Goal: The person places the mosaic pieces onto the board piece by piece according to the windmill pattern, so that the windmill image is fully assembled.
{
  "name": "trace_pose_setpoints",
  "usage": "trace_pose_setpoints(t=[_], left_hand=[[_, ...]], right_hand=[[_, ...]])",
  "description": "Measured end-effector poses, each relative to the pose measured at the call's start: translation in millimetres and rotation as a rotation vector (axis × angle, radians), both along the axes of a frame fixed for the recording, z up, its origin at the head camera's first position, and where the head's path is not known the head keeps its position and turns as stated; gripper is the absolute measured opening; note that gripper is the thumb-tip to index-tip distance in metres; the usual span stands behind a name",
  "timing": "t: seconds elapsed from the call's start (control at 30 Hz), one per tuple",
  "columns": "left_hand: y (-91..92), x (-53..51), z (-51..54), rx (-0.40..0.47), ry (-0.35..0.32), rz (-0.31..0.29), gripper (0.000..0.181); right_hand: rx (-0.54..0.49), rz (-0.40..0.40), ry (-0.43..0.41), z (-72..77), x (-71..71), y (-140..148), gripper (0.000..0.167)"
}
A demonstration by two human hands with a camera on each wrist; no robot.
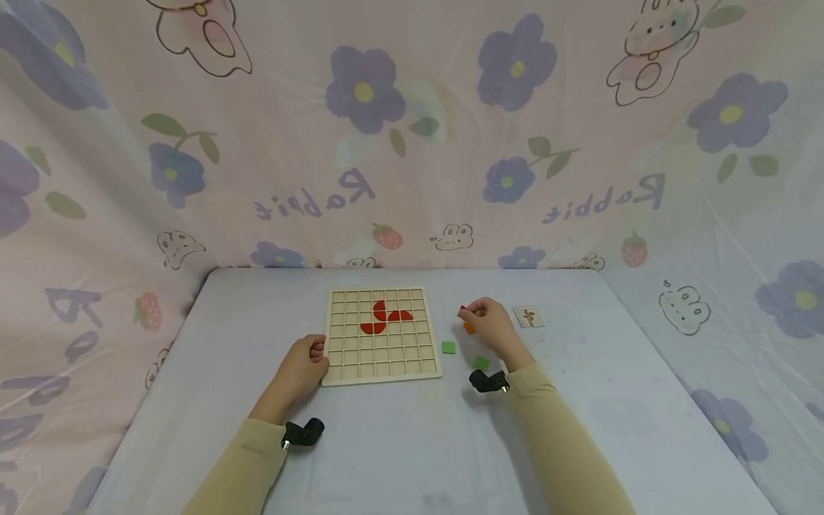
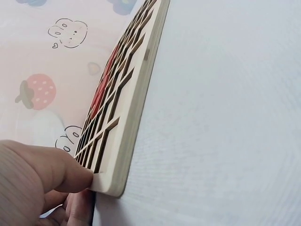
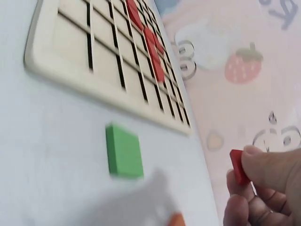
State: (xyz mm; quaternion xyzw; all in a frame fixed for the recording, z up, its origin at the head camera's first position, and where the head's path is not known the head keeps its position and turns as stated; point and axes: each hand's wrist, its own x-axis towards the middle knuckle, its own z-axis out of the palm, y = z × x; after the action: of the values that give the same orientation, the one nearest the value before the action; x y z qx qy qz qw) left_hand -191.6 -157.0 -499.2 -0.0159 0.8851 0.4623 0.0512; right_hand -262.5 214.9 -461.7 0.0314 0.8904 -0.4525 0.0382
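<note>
A square wooden grid board point(image 1: 381, 361) lies on the table with several red quarter-round tiles point(image 1: 373, 328) set in its cells. My left hand point(image 1: 301, 370) holds the board's left edge near its front corner. In the left wrist view, the thumb point(image 2: 70, 169) lies against the board's rim and the other fingers are partly hidden behind it. To the right of the board, my right hand point(image 1: 493, 325) pinches a small red tile point(image 3: 239, 165) between thumb and fingers, above the table. Just below that hand lies an orange tile point(image 1: 469, 328), partly covered by it.
One green square tile point(image 1: 448, 347) lies beside the board's right edge; another green tile point(image 1: 481, 363) is near my right wrist. A small pattern card point(image 1: 528, 316) with a printed grid lies farther right. A printed curtain point(image 1: 412, 179) hangs behind the white table point(image 1: 399, 443).
</note>
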Motion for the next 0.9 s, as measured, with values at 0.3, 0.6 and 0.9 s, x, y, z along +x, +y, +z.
trace_pose_setpoints(t=[0.3,0.6,0.9], left_hand=[[2.2,-1.1,0.4,0.021,-0.016,0.001,0.048],[2.5,-0.2,1.4,0.008,-0.007,0.010,0.048],[0.9,-1.0,-0.7,-0.004,0.008,0.018,0.048]], right_hand=[[-0.006,0.067,-0.002,-5.8,-1.3,-46.8,0.021],[-0.030,0.204,-0.009,-18.3,-1.0,-92.8,0.019],[0.103,0.218,0.051,-28.6,-6.9,-117.6,0.017]])
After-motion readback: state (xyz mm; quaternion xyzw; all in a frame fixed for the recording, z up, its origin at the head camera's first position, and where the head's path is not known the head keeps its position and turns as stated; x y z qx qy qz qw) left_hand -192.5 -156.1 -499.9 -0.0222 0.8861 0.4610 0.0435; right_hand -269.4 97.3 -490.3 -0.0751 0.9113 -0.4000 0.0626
